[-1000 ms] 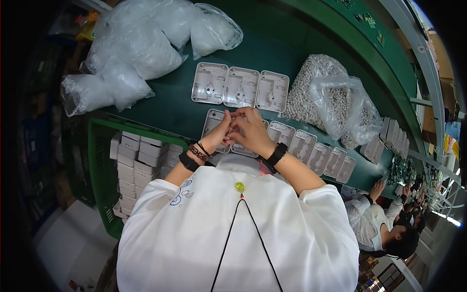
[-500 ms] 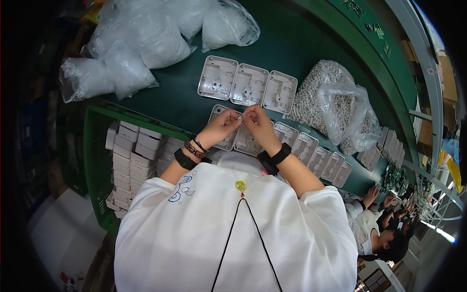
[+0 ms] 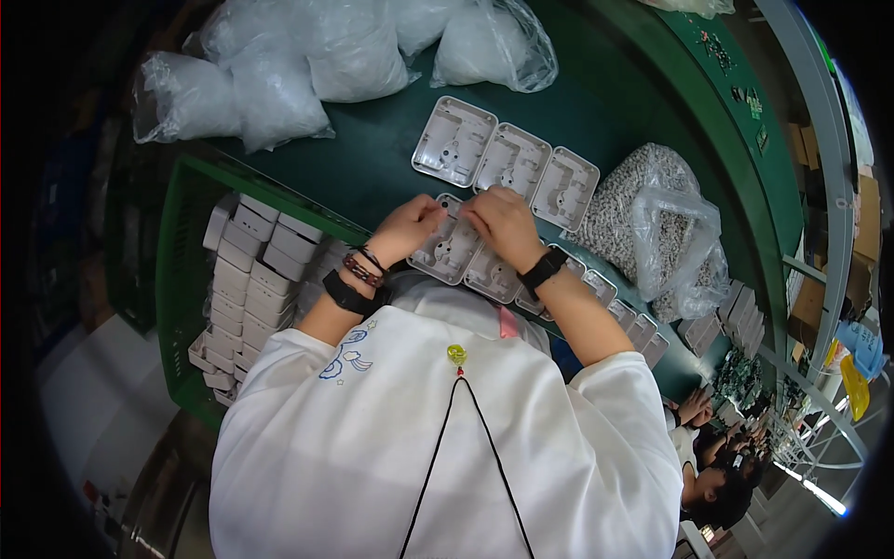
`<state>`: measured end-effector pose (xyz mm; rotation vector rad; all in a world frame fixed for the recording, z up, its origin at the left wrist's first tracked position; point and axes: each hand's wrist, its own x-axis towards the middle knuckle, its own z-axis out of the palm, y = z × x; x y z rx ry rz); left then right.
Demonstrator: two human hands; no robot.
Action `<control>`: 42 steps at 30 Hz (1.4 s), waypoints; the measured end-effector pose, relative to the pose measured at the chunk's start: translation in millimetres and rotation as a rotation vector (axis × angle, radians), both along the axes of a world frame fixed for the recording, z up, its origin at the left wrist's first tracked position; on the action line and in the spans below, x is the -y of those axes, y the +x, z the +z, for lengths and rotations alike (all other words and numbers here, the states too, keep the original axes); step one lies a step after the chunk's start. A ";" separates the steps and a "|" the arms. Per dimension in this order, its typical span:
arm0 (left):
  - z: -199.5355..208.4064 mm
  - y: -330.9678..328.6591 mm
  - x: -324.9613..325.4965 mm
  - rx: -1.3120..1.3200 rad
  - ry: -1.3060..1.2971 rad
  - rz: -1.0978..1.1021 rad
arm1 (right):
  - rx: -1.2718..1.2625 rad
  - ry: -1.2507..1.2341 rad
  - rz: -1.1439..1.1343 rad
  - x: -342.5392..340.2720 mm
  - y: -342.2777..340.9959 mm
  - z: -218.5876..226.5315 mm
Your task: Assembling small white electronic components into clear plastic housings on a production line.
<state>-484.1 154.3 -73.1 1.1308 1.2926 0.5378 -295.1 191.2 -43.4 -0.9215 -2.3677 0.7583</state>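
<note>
My left hand (image 3: 410,229) is over the left edge of a pale grey plastic housing (image 3: 445,250), its fingertips pinched together. My right hand (image 3: 506,224) is above the same housing's right side, fingers curled and pressed together, pointing toward the left hand. Whatever either pinch holds is too small or hidden to name. A narrow gap separates the two hands. Beside that housing lies another open one (image 3: 492,276), partly under my right wrist. Three more open housings (image 3: 510,160) form a row just beyond my hands, with moulded posts and round holes inside.
Several bulging clear bags (image 3: 358,56) lie at the far left. To the right, a clear bag (image 3: 633,200) holds many small pale pieces. A green crate (image 3: 177,270) of stacked housings stands at my left. More housings (image 3: 643,331) line the green bench's near edge; co-workers (image 3: 712,480) sit at right.
My hands, close together over a tiny pale piece before, have moved apart and come down over the housing. The whole view has shifted and turned somewhat.
</note>
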 end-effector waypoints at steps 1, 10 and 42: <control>-1.1 -1.0 0.6 0.000 -0.001 0.001 | 0.065 0.071 0.026 -5.8 1.3 -6.4; -3.7 -1.4 -6.2 -0.684 0.284 -0.329 | 0.359 0.342 0.214 -19.0 -16.5 -32.1; 3.2 -6.5 -23.3 0.053 -0.066 0.047 | 0.005 -0.117 -0.280 11.7 0.6 24.1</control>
